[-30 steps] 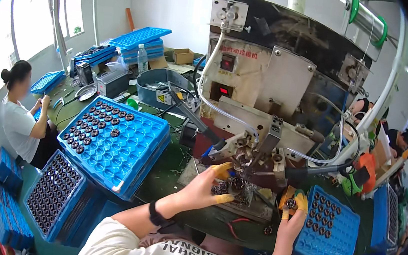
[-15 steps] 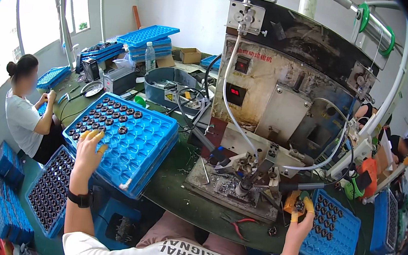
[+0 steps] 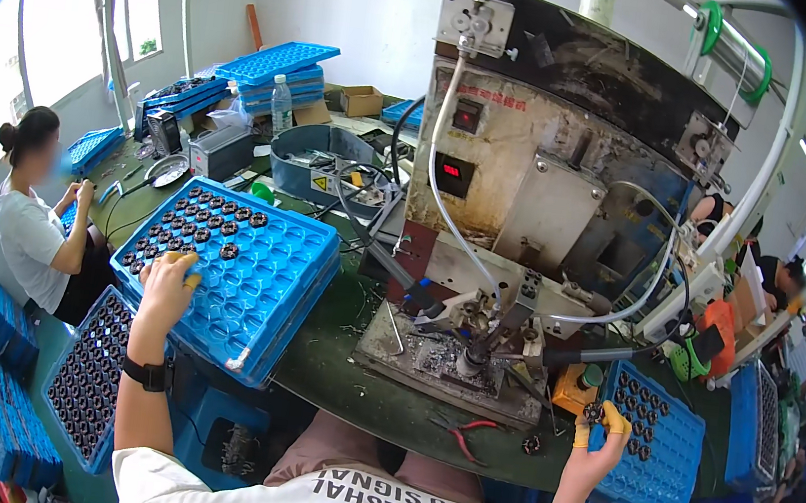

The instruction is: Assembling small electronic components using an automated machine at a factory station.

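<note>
My left hand (image 3: 165, 286) lies palm-down on the near-left part of a blue tray (image 3: 272, 266), fingers bent over its rows of small dark round parts (image 3: 189, 225). Whether the fingers pinch one is hidden. My right hand (image 3: 597, 441) is raised at the left edge of a second blue tray (image 3: 663, 460). Between its yellow-capped fingertips it holds one small dark round part (image 3: 594, 410). Between the hands stands a worn winding machine (image 3: 553, 159) with its metal fixture (image 3: 471, 354) on a grey base plate.
A yellow box with a green button (image 3: 574, 390) sits beside the right tray; red-handled pliers (image 3: 462, 432) lie on the green bench edge. Another tray full of dark parts (image 3: 90, 380) is low on the left. A seated co-worker (image 3: 29, 219) works at far left. Stacked blue trays (image 3: 280, 69) stand behind.
My left hand left the machine fixture, swung left to the big blue tray and has now settled lower on it with fingers curled. My right hand stays by the right tray, still holding the part.
</note>
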Available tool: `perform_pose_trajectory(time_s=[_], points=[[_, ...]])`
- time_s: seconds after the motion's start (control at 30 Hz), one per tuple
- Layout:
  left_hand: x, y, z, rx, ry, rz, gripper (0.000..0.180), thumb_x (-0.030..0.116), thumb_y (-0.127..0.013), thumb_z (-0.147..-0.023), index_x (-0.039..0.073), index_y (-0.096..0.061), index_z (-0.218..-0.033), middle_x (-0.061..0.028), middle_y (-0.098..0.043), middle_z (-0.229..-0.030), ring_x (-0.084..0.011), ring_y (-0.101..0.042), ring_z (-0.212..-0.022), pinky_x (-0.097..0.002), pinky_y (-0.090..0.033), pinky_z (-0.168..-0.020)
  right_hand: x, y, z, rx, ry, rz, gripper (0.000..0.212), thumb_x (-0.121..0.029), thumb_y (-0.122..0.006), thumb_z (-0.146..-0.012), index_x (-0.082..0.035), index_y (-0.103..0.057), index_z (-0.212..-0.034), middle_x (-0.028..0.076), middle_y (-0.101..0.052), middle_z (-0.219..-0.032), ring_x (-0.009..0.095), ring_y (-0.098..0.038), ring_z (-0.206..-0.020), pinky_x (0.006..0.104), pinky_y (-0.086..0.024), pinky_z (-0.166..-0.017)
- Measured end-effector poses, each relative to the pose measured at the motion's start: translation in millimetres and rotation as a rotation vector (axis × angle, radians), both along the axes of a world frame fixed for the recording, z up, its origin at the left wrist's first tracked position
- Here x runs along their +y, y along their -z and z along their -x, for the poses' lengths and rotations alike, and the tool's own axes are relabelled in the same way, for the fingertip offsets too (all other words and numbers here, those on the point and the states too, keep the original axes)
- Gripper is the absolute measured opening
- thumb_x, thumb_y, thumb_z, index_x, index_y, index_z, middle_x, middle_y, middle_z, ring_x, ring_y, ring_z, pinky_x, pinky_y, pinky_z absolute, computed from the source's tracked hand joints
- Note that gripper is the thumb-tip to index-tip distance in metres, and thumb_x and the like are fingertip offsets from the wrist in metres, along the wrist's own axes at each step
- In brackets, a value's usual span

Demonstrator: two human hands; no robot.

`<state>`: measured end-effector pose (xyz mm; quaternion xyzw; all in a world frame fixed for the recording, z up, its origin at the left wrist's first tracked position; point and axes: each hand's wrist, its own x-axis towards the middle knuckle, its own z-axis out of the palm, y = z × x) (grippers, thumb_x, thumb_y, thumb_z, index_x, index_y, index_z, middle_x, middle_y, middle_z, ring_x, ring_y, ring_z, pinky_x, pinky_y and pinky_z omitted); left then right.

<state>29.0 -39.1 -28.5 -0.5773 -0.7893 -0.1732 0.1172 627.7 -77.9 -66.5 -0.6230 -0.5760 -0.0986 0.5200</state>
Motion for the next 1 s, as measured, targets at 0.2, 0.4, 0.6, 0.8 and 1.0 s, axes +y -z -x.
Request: perform_pose_trajectory(time_s=[0.2,0.4,0.6,0.8,1.0], points=[[13,18,42,0.126,-0.037,0.031,0.031,0.013,-0.061,-0.085,0.012,-0.067,-0.116,-0.0113,-0.064,-0.11,-0.0315,-0.06,-0.105,-0.0441,-0.044,-0.09,-23,-11,-5,0.038,-0.023,0.038,0.039,-0.006,-0.077,-0.076,0.0,-0.062,-0.111,0.012,-0.06,-0.103,0.028,-0.057,-0.094,0.0353,-0.046,-0.086],[24,38,107,0.1,0.051,0.027,0.038,0.009,-0.063,-0.08,0.006,-0.065,-0.117,-0.0184,-0.063,-0.103,-0.0372,-0.061,-0.098,-0.0434,-0.048,-0.087,-37,-16,-27,0.016,0.002,0.024,0.042,-0.004,-0.08,-0.07,-0.003,-0.065,-0.109,0.012,-0.063,-0.105,0.031,-0.059,-0.098,0.0369,-0.047,-0.088],[35,33,120,0.061,0.089,-0.002,0.033,0.005,-0.065,-0.081,-0.001,-0.065,-0.113,-0.0169,-0.062,-0.104,-0.0312,-0.063,-0.093,-0.0377,-0.049,-0.085,-60,8,-87,0.026,0.294,0.209,0.04,-0.006,-0.08,-0.07,-0.006,-0.066,-0.107,0.01,-0.063,-0.095,0.027,-0.059,-0.088,0.0367,-0.047,-0.078],[30,30,105,0.064,0.07,-0.037,0.033,0.012,-0.066,-0.084,-0.003,-0.066,-0.113,-0.0166,-0.064,-0.1,-0.0295,-0.063,-0.09,-0.0377,-0.05,-0.083,-63,32,-106,0.147,0.26,0.374,0.034,-0.018,-0.083,-0.069,-0.012,-0.07,-0.101,0.009,-0.068,-0.086,0.03,-0.063,-0.084,0.0405,-0.048,-0.078],[25,31,115,0.053,0.073,-0.105,0.038,0.013,-0.067,-0.083,0.001,-0.064,-0.119,-0.0168,-0.064,-0.1,-0.029,-0.064,-0.087,-0.0376,-0.051,-0.081,-42,37,-99,-0.078,0.262,0.428,0.031,-0.02,-0.078,-0.074,-0.012,-0.071,-0.104,0.011,-0.068,-0.093,0.032,-0.063,-0.093,0.0433,-0.048,-0.079]])
